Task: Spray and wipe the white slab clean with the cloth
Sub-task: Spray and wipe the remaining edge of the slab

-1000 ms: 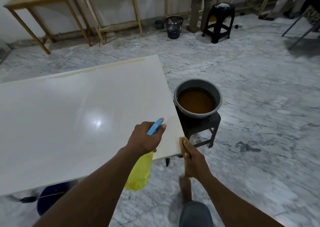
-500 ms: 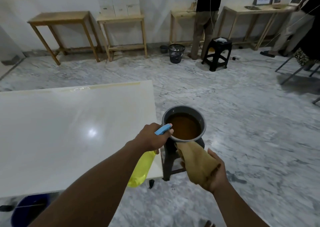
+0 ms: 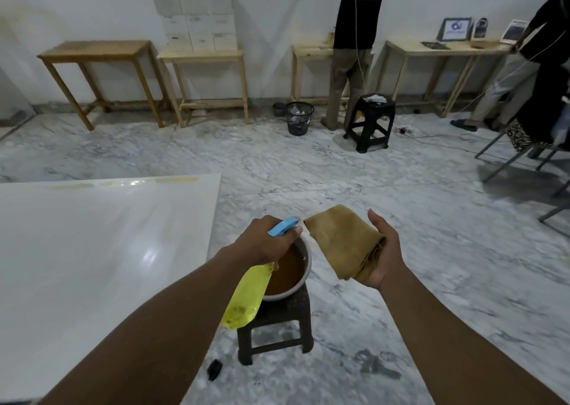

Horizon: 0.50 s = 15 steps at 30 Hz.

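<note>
— Moved since a second ago: right hand (image 3: 382, 250) has lifted the cloth (image 3: 342, 244) off the slab's corner. It sits palm up at 1 o'clock, grip curled around the bunched fold.
— And the left?
— Left hand (image 3: 265, 244), grip clamped on the spray bottle (image 3: 246, 296), 12 o'clock, above the basin (image 3: 303, 269) of brown water on its stool (image 3: 277, 321).
— The white slab (image 3: 92, 250)?
— At 9 o'clock, neither hand touching it. Judgement: wiping is paused, and the cloth is probably due a rinse.

Left hand (image 3: 265, 244) and right hand (image 3: 385, 256) (2, bare-armed).
</note>
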### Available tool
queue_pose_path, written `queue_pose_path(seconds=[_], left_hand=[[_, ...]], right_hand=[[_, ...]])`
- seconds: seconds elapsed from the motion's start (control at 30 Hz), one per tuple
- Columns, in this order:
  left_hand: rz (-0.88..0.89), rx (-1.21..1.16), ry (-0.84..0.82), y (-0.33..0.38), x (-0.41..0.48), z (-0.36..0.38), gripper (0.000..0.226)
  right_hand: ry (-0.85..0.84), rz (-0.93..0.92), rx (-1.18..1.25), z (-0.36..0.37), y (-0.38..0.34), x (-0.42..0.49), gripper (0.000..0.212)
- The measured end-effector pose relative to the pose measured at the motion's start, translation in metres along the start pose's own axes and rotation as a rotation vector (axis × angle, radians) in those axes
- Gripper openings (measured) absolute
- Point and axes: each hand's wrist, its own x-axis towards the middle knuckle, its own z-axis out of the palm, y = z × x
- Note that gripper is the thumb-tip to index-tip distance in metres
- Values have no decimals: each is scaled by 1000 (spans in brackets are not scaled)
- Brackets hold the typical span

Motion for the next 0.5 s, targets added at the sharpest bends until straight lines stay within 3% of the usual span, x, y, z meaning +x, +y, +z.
queue_pose_path(seconds=[0.23, 0.37, 0.43, 0.5], left_hand=[[32, -5, 1, 37, 93, 29, 62], [24, -79, 13, 52, 156, 40, 88], [13, -76, 15, 60, 192, 43, 81], [19, -21, 5, 68, 224, 44, 59]], right_hand=[[26, -7, -75, -17, -89, 60, 59], [-12, -13, -103, -17, -136, 111, 58], [-18, -11, -115, -17, -163, 141, 58], [-17, 3, -138, -17, -187, 166, 58]])
